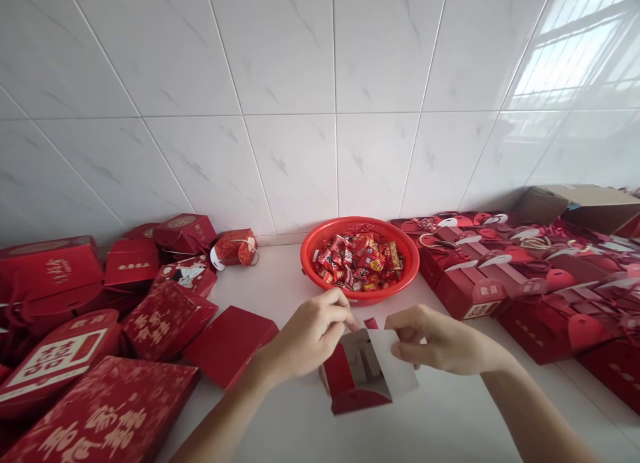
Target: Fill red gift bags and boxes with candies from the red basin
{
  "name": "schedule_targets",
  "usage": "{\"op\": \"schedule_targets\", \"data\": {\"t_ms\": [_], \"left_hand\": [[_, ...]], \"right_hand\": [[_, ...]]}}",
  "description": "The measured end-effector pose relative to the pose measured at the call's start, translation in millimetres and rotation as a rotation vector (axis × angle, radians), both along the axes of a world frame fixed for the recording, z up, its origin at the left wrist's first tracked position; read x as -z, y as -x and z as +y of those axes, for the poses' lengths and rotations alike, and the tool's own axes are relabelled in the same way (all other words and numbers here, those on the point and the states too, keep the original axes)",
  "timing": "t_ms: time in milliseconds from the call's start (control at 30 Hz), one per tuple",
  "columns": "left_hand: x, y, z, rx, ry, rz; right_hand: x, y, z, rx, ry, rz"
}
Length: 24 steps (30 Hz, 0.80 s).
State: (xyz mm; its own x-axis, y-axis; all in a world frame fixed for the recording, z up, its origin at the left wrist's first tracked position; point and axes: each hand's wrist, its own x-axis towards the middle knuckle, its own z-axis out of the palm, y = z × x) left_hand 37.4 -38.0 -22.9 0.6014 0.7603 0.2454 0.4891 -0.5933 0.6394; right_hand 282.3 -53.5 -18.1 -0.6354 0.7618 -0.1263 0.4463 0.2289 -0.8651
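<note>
A small red box [347, 373] with a white inner flap stands open at the top on the white table, in front of the candy basket. My left hand [316, 329] is at the box's left back edge, its fingers bent and closed on that edge. My right hand [433, 339] pinches the white flap on the box's right side between thumb and fingers. The inside of the box looks grey and shiny. A red tab shows behind the box, between my hands.
A red plastic basket [310, 276] full of wrapped candies stands against the tiled wall. Several red boxes [167, 319] lie piled at the left. Rows of red gift boxes [465, 293] fill the right side, with a brown cardboard box [595, 206] behind them.
</note>
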Motion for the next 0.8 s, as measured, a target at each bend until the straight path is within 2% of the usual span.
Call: {"op": "schedule_targets", "data": {"t_ms": [100,167,267,367,600,700,800], "left_hand": [[5.5,-6,-4,-0.026,0.039,0.107],[13.0,-11,-5,-0.096,0.019,0.150],[24.5,-18,-2,-0.216,-0.001,0.220],[26.7,-17,4,-0.266,0.060,0.273],[9.9,25,34,-0.010,0.424,0.259],[11.9,40,44,0.123,0.566,0.260],[19.4,43,50,0.206,0.721,0.248]], "right_hand": [[7.7,0,12,-0.005,0.064,0.108],[14.8,0,22,-0.003,0.054,0.155],[23.3,1,34,0.006,0.059,0.178],[27.5,0,39,0.034,0.098,0.156],[40.3,-12,51,0.091,0.072,0.080],[47.0,-15,55,0.077,0.080,-0.030],[49.5,-13,54,0.020,0.043,-0.252]]}}
